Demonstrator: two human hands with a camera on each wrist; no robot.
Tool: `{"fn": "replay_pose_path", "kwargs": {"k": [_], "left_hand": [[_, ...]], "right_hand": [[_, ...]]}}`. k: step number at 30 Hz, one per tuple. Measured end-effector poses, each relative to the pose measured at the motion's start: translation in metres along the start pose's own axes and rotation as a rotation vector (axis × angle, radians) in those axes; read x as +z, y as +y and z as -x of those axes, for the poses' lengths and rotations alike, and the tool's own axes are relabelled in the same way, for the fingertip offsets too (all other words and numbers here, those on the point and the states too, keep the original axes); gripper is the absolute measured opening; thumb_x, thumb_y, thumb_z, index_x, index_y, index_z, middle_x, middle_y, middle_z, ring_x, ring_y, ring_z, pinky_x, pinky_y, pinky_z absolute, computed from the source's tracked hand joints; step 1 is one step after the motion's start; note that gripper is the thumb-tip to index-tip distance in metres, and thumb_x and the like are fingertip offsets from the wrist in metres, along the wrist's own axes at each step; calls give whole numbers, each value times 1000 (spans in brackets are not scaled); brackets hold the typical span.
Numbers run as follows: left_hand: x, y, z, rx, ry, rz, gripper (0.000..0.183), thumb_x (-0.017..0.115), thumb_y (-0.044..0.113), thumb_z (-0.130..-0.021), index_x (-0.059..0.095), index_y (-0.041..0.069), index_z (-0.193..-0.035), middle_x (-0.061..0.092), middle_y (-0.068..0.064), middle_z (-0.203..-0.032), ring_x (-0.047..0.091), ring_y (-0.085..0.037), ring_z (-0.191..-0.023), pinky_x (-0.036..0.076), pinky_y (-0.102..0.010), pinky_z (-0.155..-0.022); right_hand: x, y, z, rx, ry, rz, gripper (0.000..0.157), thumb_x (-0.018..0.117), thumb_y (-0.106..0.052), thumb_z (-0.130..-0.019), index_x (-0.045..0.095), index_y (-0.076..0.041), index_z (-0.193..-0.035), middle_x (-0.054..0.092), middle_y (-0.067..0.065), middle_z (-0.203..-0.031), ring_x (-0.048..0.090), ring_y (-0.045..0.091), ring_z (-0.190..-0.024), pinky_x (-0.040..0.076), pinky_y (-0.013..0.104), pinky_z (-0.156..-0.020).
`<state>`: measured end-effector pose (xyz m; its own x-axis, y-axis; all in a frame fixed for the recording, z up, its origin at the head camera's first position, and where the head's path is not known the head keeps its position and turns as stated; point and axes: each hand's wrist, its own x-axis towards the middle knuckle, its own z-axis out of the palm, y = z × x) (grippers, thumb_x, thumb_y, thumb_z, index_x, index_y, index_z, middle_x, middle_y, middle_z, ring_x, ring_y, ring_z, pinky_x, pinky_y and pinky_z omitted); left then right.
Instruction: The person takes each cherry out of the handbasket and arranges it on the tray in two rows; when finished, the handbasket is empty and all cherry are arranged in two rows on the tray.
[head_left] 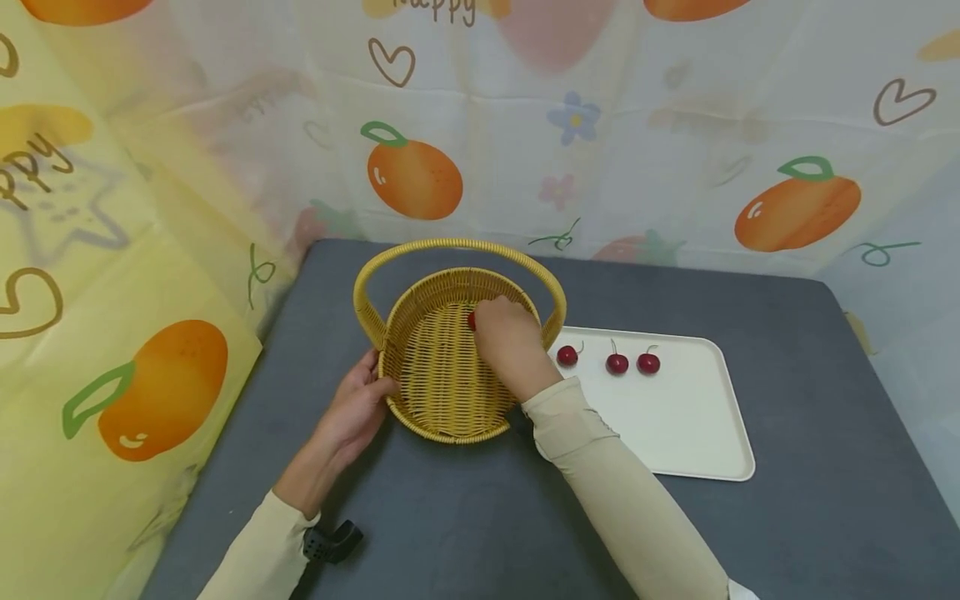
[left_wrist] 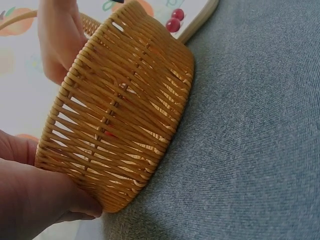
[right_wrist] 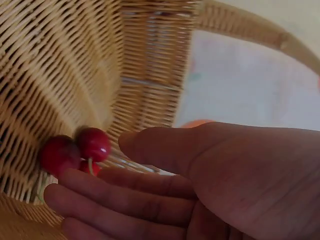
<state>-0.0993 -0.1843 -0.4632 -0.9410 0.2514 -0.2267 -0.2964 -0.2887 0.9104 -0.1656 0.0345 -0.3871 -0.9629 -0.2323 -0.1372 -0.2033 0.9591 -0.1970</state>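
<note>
Grips the left side of the yellow wicker basket (head_left: pixel 442 371) with the left hand (head_left: pixel 358 412), with the thumb over the rim and the other fingers around the outside. Rests the right hand (head_left: pixel 510 337) inside the same basket, with the thumb well apart from fairly straight fingers and with nothing visibly held between. Has, just past those right fingertips and down against the weave, a small cluster of red cherries (right_wrist: pixel 93 145): two plain to see, seemingly a third partly hidden. Puts the right hand far nearer to this cluster than the left hand at the rim. Counts three stemmed cherries (head_left: pixel 617 364) more on the white tray (head_left: pixel 697 425), off to the right of the right hand and outside the basket wall, well apart from the left hand's grip. Shows no long axis in the round fruit, only a loose row leading sideways away from the right hand, roughly along the visible length of the white tray. Arches the basket handle (head_left: pixel 457 243) beyond both hands, on the far side. Cannot tell whether basket and tray touch.
</note>
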Motion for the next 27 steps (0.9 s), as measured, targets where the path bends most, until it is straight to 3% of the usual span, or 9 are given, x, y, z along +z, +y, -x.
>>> {"fn": "replay_pose_path", "kwargs": {"k": [8, 15, 21, 27], "left_hand": [[-1, 1, 1, -1, -5, -6, 86, 38, -17, -96, 0, 4, -169, 14, -17, -174, 15, -27, -160, 15, -48, -128], [-1, 2, 1, 7, -6, -19, 86, 38, -17, -95, -2, 3, -169, 12, -17, -174, 13, -27, -160, 14, -47, -128], [-1, 2, 1, 9, -12, -10, 85, 38, -17, -95, -1, 4, -169, 13, -18, -174, 13, -28, -160, 14, -48, -128], [-2, 1, 0, 8, -15, -6, 86, 38, -17, -95, -1, 3, -169, 14, -19, -174, 15, -29, -160, 16, -47, -128]], "right_hand": [[10, -2, -12, 63, -44, 36, 18, 63, -8, -103, 77, -9, -93, 76, 15, -96, 73, 27, -78, 60, 40, -62], [11, -2, -19, 66, -81, 39, 10, 68, -10, -102, 76, -10, -97, 74, 13, -96, 71, 24, -77, 60, 40, -63], [14, -1, -23, 61, -89, 47, 14, 65, -11, -104, 77, -10, -97, 75, 13, -99, 73, 26, -80, 62, 42, -66], [13, -3, -24, 42, -128, 88, 18, 62, -10, -106, 76, -10, -116, 74, 15, -113, 74, 32, -97, 63, 46, -74]]}}
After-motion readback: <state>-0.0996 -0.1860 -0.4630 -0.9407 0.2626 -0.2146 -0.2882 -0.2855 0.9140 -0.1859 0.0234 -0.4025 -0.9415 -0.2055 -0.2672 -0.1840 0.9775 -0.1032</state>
